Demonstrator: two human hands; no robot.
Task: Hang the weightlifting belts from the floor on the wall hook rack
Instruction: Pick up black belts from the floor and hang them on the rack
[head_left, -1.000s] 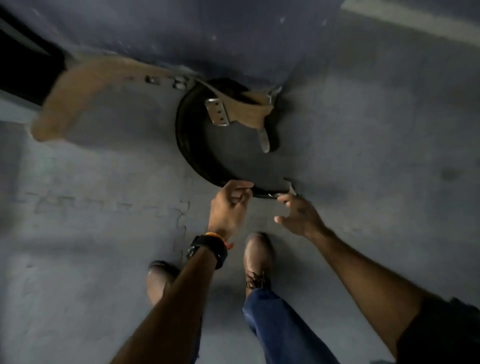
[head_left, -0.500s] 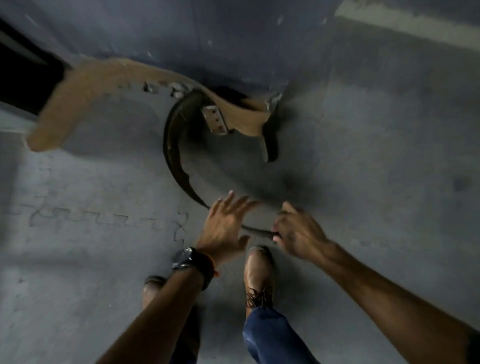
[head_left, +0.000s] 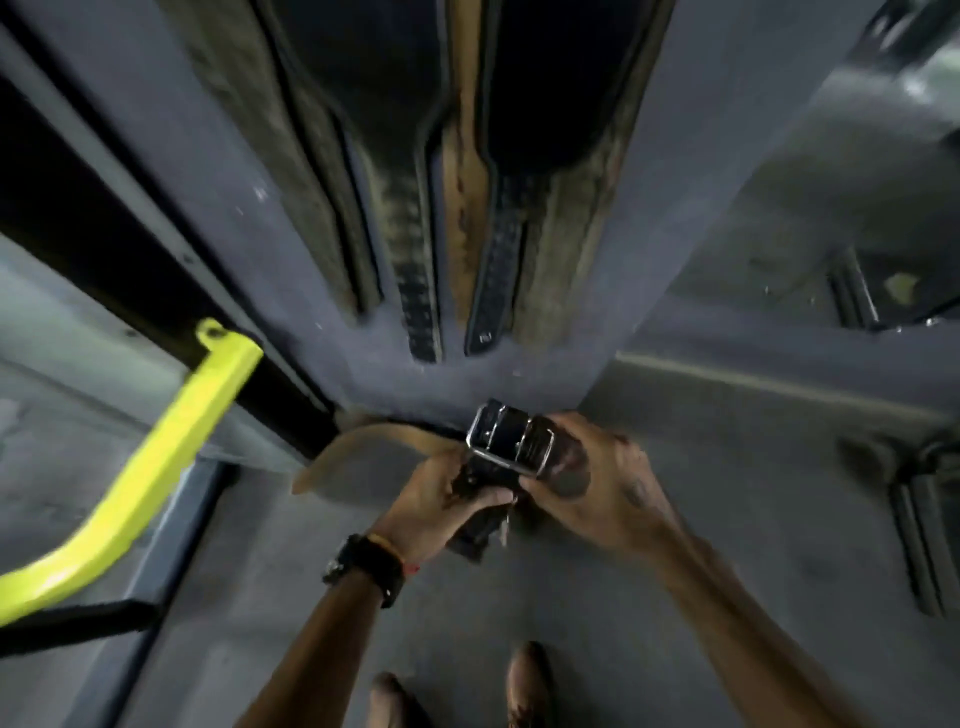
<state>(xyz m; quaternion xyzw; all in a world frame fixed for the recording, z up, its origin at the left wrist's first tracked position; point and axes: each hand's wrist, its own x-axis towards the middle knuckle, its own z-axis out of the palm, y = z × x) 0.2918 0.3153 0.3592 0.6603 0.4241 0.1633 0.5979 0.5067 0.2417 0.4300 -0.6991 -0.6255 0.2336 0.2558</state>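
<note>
A black weightlifting belt (head_left: 511, 441) with a shiny metal buckle is raised in front of me, gripped by both hands. My left hand (head_left: 441, 501) holds its lower strap, and my right hand (head_left: 597, 483) holds it beside the buckle. A tan belt (head_left: 374, 441) lies on the floor at the foot of the wall, just behind my hands. Several belts (head_left: 467, 208), black and tan, hang down the grey wall above; the hook rack itself is out of view.
A yellow metal bar (head_left: 156, 457) slants across the left side beside a black frame (head_left: 130, 260). Dark equipment stands at the right edge (head_left: 924, 545). My two brown shoes (head_left: 527, 686) show at the bottom on the grey floor.
The black belt has come up off the floor into both hands. My view has tilted up from the floor to the wall with the hanging belts.
</note>
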